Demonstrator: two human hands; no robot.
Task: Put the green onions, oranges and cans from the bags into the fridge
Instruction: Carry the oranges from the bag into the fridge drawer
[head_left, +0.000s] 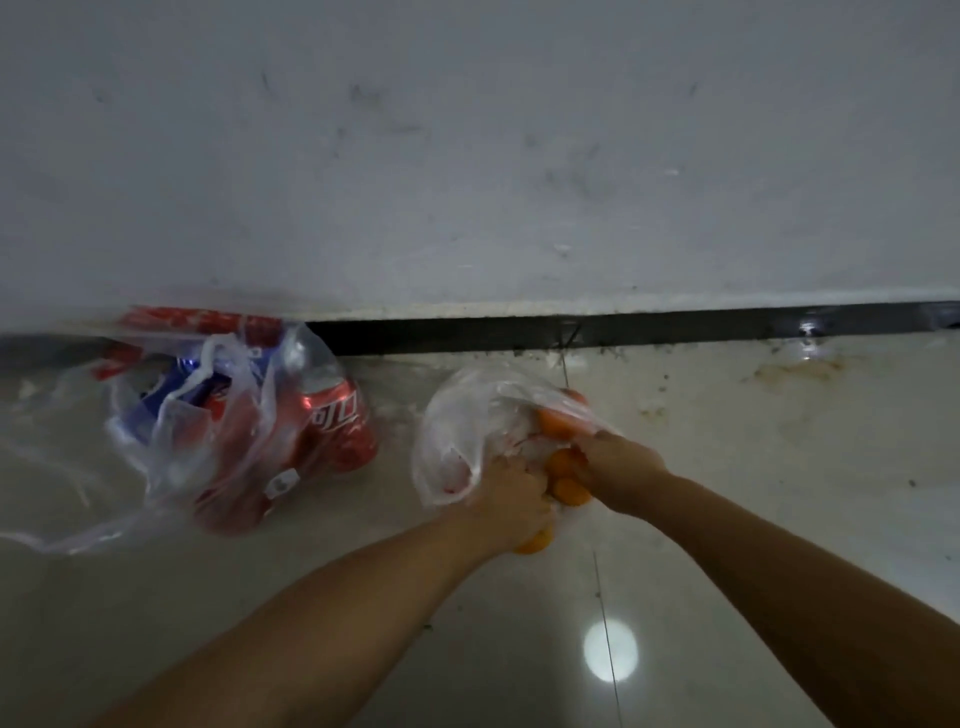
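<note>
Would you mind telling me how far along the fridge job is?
Nothing looks put away; no fridge is in view. Both hands, left and right, grip oranges in the clear bag. The cans remain bagged on the floor. No green onions visible.

Cans bag (208, 415) left — oranges bag (467, 426) right; floor (727, 467) beneath.

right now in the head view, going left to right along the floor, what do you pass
bag of cans → red can at that bag's right edge → clear bag of oranges → left hand gripping it → oranges between the hands → right hand → round light reflection on the floor tiles, nearer the camera
</note>
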